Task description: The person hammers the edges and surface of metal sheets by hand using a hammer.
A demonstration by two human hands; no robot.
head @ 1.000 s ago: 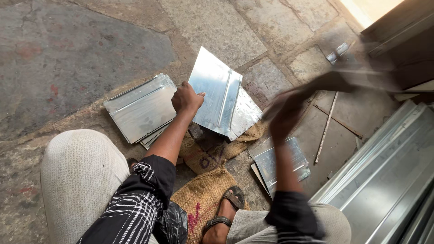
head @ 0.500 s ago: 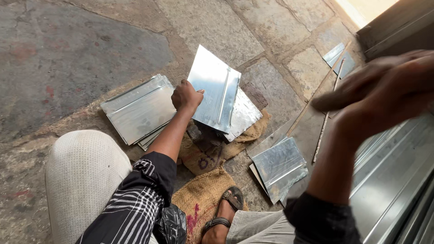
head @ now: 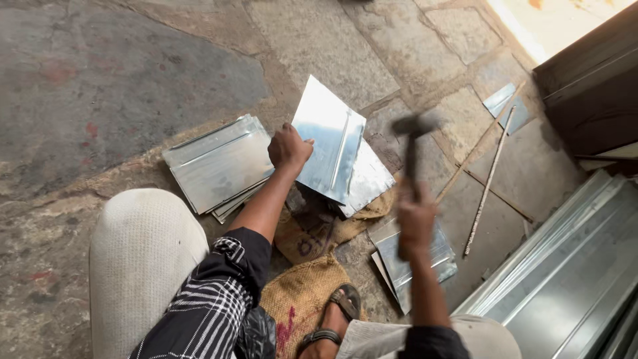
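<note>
Since half a second ago, the right hand (head: 415, 219) is sitting lower and nearer the middle of the frame, no longer looming large at the right edge, and the hammer (head: 411, 149) is now showing clearly above it. That hand is closing around the handle, with the dark head blurring just above the centre. The left hand (head: 288, 147) is gripping the left edge of a shiny metal sheet (head: 330, 145), which is tilting up at the centre of the frame, resting over a second sheet (head: 367, 183) just beneath it to the lower right.

Below the sheets, a crumpled burlap sack (head: 307, 234) is lying on the stone floor (head: 100, 86), and a sandalled foot (head: 330, 318) is resting on another piece of sacking at the bottom centre. Left of the held sheet, a stack of folded metal panels (head: 216, 165) is lying flat, just beside the left wrist. Another small pile of sheets (head: 425, 262) is lying under the right forearm, partly hidden by it. Two thin rods (head: 488, 179) are lying diagonally to the right, well apart from the hands. Long metal channels (head: 571, 272) are filling the lower right corner, and a pale knee (head: 143, 259) is occupying the lower left.
</note>
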